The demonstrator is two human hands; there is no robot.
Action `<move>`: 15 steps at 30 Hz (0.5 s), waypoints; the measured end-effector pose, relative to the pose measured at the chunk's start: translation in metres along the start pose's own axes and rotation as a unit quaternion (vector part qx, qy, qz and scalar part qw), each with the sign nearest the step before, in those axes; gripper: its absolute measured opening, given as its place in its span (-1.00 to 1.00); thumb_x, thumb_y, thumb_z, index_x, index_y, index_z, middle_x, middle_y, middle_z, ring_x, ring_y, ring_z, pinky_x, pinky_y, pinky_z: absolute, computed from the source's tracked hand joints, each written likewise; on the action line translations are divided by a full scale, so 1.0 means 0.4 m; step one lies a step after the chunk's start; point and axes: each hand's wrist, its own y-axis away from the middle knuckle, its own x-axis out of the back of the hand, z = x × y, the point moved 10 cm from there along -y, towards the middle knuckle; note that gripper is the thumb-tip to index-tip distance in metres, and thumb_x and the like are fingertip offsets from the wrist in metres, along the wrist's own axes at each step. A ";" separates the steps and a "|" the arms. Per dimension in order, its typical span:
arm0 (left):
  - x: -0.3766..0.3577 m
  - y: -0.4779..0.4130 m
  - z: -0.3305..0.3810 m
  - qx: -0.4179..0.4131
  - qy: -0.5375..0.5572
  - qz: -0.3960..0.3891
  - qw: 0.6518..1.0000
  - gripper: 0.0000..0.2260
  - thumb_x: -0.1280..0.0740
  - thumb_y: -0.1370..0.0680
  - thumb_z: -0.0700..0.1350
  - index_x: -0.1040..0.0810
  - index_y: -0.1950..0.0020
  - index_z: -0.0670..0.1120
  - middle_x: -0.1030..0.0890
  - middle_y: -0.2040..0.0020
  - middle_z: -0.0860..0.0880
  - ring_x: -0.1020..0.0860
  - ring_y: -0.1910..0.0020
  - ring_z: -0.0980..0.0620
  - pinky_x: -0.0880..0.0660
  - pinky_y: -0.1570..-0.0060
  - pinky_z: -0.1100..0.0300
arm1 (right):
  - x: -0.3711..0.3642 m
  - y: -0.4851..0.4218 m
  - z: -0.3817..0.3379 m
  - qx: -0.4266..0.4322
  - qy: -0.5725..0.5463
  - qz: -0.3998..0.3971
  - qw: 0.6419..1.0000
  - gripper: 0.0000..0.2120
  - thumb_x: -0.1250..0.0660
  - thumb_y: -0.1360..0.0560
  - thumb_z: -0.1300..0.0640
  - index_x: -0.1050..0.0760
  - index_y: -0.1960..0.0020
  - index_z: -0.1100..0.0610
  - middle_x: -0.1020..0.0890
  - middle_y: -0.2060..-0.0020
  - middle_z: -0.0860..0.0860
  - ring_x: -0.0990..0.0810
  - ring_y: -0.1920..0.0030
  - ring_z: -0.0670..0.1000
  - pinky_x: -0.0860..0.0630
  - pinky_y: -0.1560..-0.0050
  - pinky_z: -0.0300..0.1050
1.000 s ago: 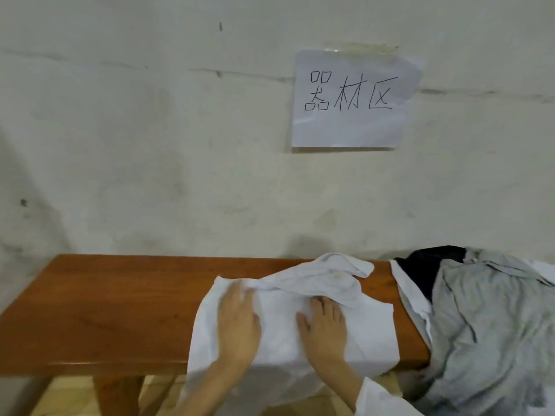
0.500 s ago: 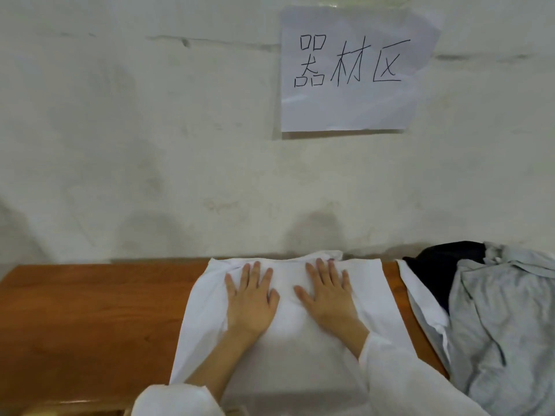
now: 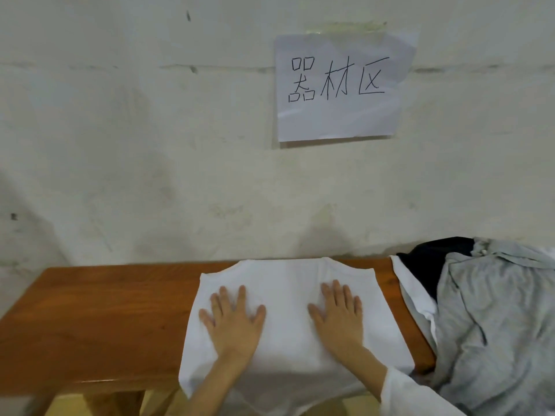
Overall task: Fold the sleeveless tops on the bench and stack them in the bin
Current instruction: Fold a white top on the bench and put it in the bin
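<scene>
Pale, scuffed wall [image 3: 150, 145] backs the wooden bench [image 3: 105, 310], and a handwritten paper sign [image 3: 342, 121] is taped up well above your right hand [image 3: 338, 321]. Both your hands lie palm down, fingers straight and spread, on the white sleeveless top [image 3: 285, 283], which lies flat across the bench beneath them (its hem hangs over the near edge by your wrists). Your left hand [image 3: 232, 322] presses its left half. Off to the right of your right hand, a grey garment [image 3: 495, 310] and a black garment [image 3: 432, 259] lie heaped.
</scene>
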 end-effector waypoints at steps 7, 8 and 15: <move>0.016 0.019 -0.074 -0.066 -0.035 0.034 0.997 -0.11 0.52 -0.30 0.44 0.17 -0.56 0.09 0.19 -0.57 -0.02 0.24 -0.53 -0.07 0.60 -0.23 0.00 | 0.008 0.075 0.122 -0.035 0.008 0.020 0.999 0.17 0.78 -0.12 -0.40 0.13 -0.56 0.05 0.08 -0.55 0.07 0.14 -0.54 0.11 0.28 -0.46 0.02; 0.019 0.014 -0.079 -0.060 -0.037 0.035 0.997 -0.17 0.45 -0.35 0.42 0.19 -0.56 0.09 0.21 -0.57 -0.02 0.27 -0.53 -0.08 0.61 -0.22 -0.02 | 0.006 0.078 0.119 -0.038 0.017 0.012 0.999 0.16 0.80 -0.09 -0.39 0.20 -0.56 0.04 0.14 -0.55 0.06 0.18 -0.54 0.11 0.32 -0.44 0.03; 0.010 0.035 -0.129 0.019 -0.054 0.007 0.998 -0.28 0.28 -0.46 0.42 0.25 -0.54 0.11 0.24 -0.55 -0.18 0.26 -0.51 -0.22 0.47 -0.34 -0.14 | -0.009 0.096 0.105 -0.056 0.055 -0.033 0.996 -0.02 0.84 -0.02 -0.36 0.56 -0.36 0.04 0.44 -0.42 0.03 0.34 -0.50 0.15 0.45 -0.37 0.12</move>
